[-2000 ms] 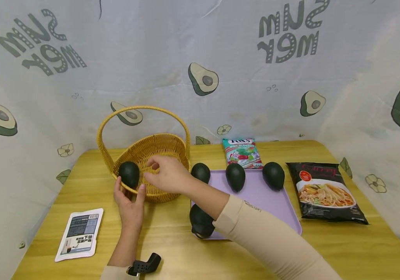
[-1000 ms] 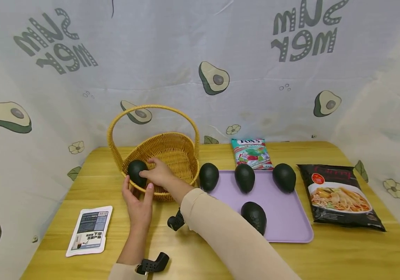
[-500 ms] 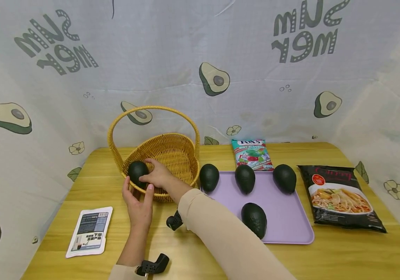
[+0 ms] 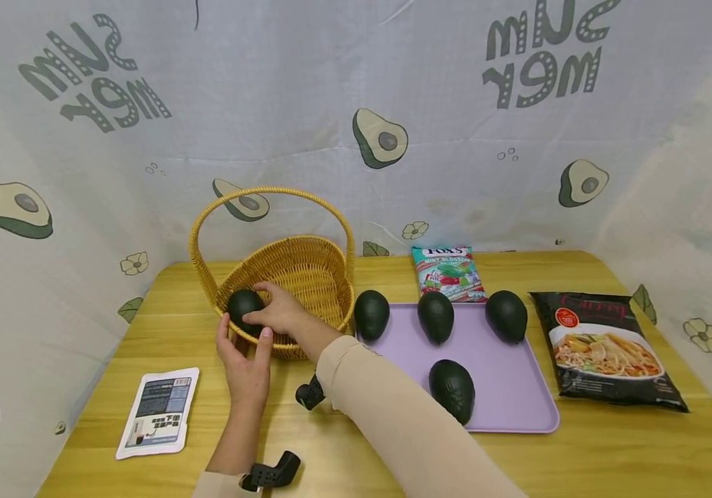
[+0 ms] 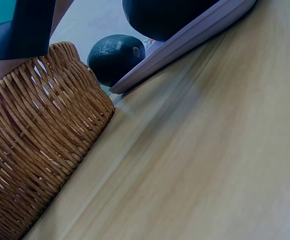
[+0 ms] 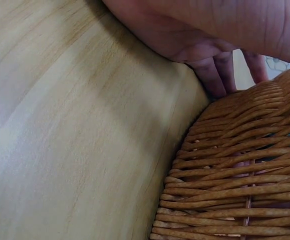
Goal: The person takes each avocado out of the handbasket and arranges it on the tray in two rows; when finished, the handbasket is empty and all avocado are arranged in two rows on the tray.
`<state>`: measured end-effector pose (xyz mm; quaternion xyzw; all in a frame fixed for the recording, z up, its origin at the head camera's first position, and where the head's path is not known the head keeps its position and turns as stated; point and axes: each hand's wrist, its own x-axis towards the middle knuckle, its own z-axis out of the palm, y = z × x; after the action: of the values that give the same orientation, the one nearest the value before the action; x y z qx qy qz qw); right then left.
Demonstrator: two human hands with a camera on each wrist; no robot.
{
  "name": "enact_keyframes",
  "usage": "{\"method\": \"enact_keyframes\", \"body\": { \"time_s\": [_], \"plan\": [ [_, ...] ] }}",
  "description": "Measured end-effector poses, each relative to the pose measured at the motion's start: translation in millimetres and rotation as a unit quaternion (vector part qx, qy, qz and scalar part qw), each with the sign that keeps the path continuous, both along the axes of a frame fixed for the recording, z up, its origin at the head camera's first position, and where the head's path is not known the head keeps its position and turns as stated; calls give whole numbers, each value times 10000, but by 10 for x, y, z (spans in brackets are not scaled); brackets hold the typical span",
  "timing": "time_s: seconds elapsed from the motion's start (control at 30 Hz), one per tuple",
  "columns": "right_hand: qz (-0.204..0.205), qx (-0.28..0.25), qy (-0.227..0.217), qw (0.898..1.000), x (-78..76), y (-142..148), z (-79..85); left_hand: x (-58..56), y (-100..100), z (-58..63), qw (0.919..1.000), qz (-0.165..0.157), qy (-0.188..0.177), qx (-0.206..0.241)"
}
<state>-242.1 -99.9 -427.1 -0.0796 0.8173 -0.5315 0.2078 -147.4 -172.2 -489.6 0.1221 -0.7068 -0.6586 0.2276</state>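
Note:
My left hand (image 4: 248, 370) grips the front left of a yellow woven basket (image 4: 318, 259), its thumb up at the rim and its fingers at the outer wall. In the basket's left end lies a dark green avocado (image 4: 240, 304). My right hand (image 4: 281, 312) reaches over the rim and holds this avocado from the right with thumb and fingers. The left wrist view shows the basket's wicker side (image 5: 45, 135). At the top of the right wrist view, the left hand's fingers (image 6: 224, 75) meet the lower basket wall.
Right of the basket, a lilac tray (image 4: 511, 408) bears several avocados, one of them (image 4: 452, 391) near its front. A candy bag (image 4: 448, 275) lies behind it and a black noodle packet (image 4: 607, 349) to its right. A white pouch (image 4: 158, 413) is at the left.
My right hand has moved left to the avocado in the basket and taken hold of it. Its arm has uncovered the tray's front avocado. The left hand keeps its grip; the head view shifted slightly.

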Motion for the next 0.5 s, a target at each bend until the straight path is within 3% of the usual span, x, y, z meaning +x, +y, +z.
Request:
{"method": "enact_keyframes", "body": {
  "time_s": [0.5],
  "plan": [
    [-154,-211,-23,9997,12,26,18,12,7,11,9999,-25,-116,25]
  ]
}}
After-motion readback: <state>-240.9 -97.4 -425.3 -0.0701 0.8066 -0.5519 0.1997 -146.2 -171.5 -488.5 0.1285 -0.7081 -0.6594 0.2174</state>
